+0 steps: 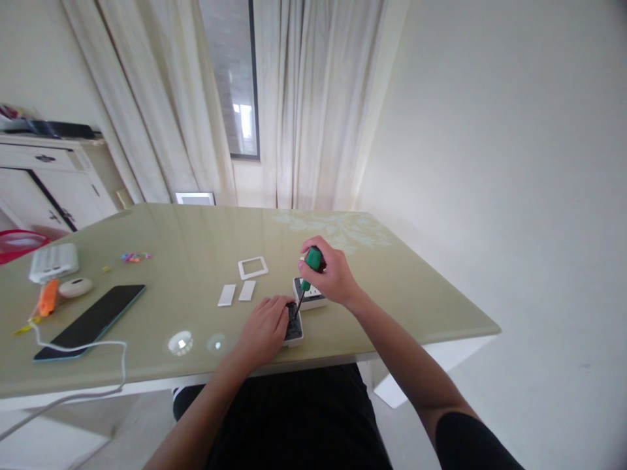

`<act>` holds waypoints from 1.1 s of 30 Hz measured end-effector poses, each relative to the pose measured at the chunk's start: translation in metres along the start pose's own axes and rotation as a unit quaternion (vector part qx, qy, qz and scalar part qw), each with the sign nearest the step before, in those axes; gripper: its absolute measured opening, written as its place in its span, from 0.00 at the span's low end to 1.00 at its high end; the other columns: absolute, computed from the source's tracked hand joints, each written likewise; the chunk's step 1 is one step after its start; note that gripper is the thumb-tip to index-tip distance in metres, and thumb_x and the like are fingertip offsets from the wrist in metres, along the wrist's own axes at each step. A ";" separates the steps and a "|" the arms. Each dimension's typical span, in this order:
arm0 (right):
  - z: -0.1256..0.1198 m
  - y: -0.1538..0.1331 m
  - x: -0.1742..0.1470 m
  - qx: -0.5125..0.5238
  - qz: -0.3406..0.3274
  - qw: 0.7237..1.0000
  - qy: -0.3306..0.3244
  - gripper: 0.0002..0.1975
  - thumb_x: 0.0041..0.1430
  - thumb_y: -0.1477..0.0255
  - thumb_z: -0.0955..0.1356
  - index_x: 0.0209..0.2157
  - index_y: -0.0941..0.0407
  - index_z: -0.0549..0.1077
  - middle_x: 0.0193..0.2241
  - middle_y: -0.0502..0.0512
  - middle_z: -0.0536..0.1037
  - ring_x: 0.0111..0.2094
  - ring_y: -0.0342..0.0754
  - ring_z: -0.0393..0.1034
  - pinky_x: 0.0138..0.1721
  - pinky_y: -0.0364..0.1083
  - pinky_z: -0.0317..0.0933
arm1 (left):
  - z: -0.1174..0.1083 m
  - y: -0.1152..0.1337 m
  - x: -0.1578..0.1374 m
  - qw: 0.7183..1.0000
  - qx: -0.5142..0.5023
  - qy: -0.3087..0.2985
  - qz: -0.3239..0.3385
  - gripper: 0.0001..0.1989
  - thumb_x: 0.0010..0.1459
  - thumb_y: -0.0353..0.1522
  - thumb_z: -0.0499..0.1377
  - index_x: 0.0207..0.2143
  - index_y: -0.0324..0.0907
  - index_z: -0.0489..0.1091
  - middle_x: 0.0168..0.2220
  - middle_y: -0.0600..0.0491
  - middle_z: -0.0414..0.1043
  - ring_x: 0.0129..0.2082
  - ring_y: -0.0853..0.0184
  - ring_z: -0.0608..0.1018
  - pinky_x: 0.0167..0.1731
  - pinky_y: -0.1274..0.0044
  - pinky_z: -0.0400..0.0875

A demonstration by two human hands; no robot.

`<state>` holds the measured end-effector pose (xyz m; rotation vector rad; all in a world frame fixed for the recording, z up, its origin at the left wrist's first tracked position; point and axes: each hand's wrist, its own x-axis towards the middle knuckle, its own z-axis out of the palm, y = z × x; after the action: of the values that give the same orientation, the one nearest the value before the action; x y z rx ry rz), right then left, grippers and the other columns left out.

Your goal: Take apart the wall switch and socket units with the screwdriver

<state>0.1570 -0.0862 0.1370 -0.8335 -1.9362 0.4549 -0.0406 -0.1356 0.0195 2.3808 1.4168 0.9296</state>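
Note:
My right hand (333, 271) is closed around the green handle of a screwdriver (312, 261). Its thin shaft slants down to a white box with a dark interior (294, 333) near the table's front edge. Across the left side of that box lies my left hand (264, 329), fingers wrapped over its edge and holding it. Just behind it and to the right is a wall socket (313, 297) with a white housing, partly covered by my right hand. Left of these lie a white rectangular frame (253, 267) and two small white plates, the left plate (226, 295) and the right plate (247, 290).
On the table's left are a black phone (93, 323), a white cable (122, 365), an orange object (49, 297), a round white case (76, 287) and a white multi-outlet block (53, 261). Small colourful pieces (136, 258) lie farther back. A wall (514, 163) stands at the right.

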 end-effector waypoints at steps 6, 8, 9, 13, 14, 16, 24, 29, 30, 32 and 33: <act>-0.002 0.007 -0.001 0.003 0.022 0.999 0.031 0.10 0.62 0.66 0.72 0.44 0.52 0.72 0.29 0.44 0.71 0.25 0.42 0.61 0.30 0.42 0.57 | -0.001 0.001 0.000 1.000 0.002 -0.003 0.000 0.18 0.76 0.32 0.45 0.53 0.44 0.74 0.49 0.45 0.82 0.49 0.53 0.81 0.56 0.59 0.73; -0.001 0.007 -0.003 0.006 0.017 0.999 0.030 0.10 0.62 0.67 0.72 0.44 0.52 0.72 0.29 0.44 0.72 0.25 0.42 0.61 0.30 0.42 0.57 | -0.001 0.001 0.000 1.000 0.003 -0.003 -0.001 0.18 0.77 0.32 0.45 0.53 0.44 0.74 0.48 0.45 0.82 0.49 0.53 0.81 0.56 0.59 0.73; 0.000 0.007 -0.003 0.008 0.014 0.999 0.029 0.09 0.62 0.67 0.72 0.43 0.52 0.72 0.29 0.44 0.72 0.25 0.42 0.61 0.30 0.42 0.58 | -0.001 0.001 0.000 1.000 0.004 -0.003 -0.001 0.18 0.77 0.32 0.45 0.53 0.43 0.74 0.47 0.45 0.82 0.48 0.53 0.81 0.55 0.60 0.73; 0.003 0.006 -0.002 0.011 0.006 1.000 0.022 0.09 0.63 0.67 0.71 0.43 0.52 0.71 0.28 0.44 0.72 0.25 0.42 0.61 0.30 0.42 0.58 | 0.000 0.001 0.000 1.000 0.009 -0.004 -0.001 0.18 0.77 0.32 0.45 0.53 0.43 0.74 0.48 0.45 0.81 0.49 0.53 0.80 0.55 0.60 0.73; 0.003 0.005 -0.002 0.013 0.002 1.000 0.016 0.09 0.63 0.67 0.72 0.44 0.52 0.71 0.29 0.44 0.71 0.25 0.42 0.61 0.30 0.42 0.58 | 0.000 0.001 0.000 1.000 0.011 -0.005 0.000 0.18 0.77 0.31 0.45 0.53 0.43 0.74 0.48 0.45 0.81 0.49 0.53 0.80 0.55 0.60 0.73; 0.001 0.001 0.001 0.022 -0.011 1.000 -0.015 0.10 0.62 0.67 0.72 0.44 0.52 0.72 0.29 0.44 0.71 0.25 0.42 0.61 0.29 0.41 0.57 | 0.000 0.001 0.000 1.000 0.015 -0.006 0.003 0.18 0.77 0.31 0.44 0.53 0.43 0.74 0.48 0.45 0.81 0.48 0.53 0.80 0.55 0.59 0.73; -0.018 -0.022 0.012 -0.044 -0.034 0.986 -0.155 0.18 0.63 0.70 0.71 0.54 0.52 0.70 0.29 0.43 0.72 0.26 0.42 0.65 0.33 0.42 0.58 | 0.001 0.000 0.000 1.000 0.027 -0.005 0.008 0.18 0.77 0.31 0.45 0.53 0.42 0.74 0.48 0.44 0.81 0.48 0.53 0.80 0.55 0.60 0.73; -0.019 -0.034 0.022 -0.274 0.017 0.955 -0.109 0.14 0.68 0.58 0.71 0.36 0.53 0.71 0.23 0.45 0.68 0.25 0.45 0.61 0.32 0.45 0.46 | 0.001 0.002 0.000 1.000 0.026 -0.005 0.008 0.18 0.77 0.30 0.45 0.55 0.42 0.74 0.48 0.45 0.81 0.49 0.53 0.80 0.56 0.59 0.73; -0.020 -0.035 0.025 -0.305 0.025 0.947 -0.103 0.16 0.70 0.56 0.70 0.33 0.53 0.70 0.22 0.45 0.67 0.25 0.45 0.60 0.32 0.46 0.45 | 0.000 0.002 0.000 1.000 0.027 -0.005 0.008 0.18 0.77 0.30 0.45 0.55 0.42 0.74 0.48 0.45 0.81 0.49 0.53 0.80 0.56 0.59 0.73; -0.024 -0.036 0.033 -0.291 0.018 0.947 -0.132 0.18 0.72 0.56 0.69 0.31 0.53 0.69 0.21 0.46 0.67 0.25 0.45 0.60 0.32 0.46 0.45 | 0.000 0.002 0.000 1.000 0.028 -0.006 0.007 0.18 0.77 0.30 0.45 0.55 0.42 0.74 0.48 0.45 0.81 0.49 0.54 0.81 0.56 0.59 0.73; -0.027 -0.036 0.037 -0.257 0.005 0.952 -0.164 0.17 0.73 0.58 0.69 0.32 0.53 0.69 0.22 0.45 0.68 0.25 0.44 0.60 0.32 0.45 0.47 | 0.000 0.002 0.000 1.000 0.029 -0.007 0.007 0.18 0.77 0.30 0.45 0.55 0.41 0.74 0.48 0.45 0.81 0.49 0.54 0.81 0.55 0.60 0.73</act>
<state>0.1559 -0.0856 0.1949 -1.1522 -2.4094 0.0874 -0.0392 -0.1363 0.0211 2.4366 1.4442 0.8844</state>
